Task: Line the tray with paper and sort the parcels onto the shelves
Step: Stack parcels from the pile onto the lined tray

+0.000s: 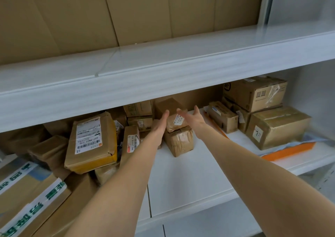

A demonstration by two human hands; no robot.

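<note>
Both my arms reach deep into the middle shelf [190, 173]. A small brown parcel [174, 121] with a white label rests on top of a taped brown parcel [179, 140]. My left hand [160, 123] is flat against the small parcel's left side, fingers straight. My right hand [194, 120] is just to its right, fingers spread, its fingertips at the parcel's top edge. Neither hand wraps around it. Behind it stands another plain brown box [166, 104].
Several labelled parcels are piled at the shelf's left [90, 142]. Boxes are stacked at the right [253, 95], [277, 126] on an orange-edged mailer [290, 150]. The upper shelf [163, 73] holds flat cardboard [108, 14]. White shelf surface lies bare under my forearms.
</note>
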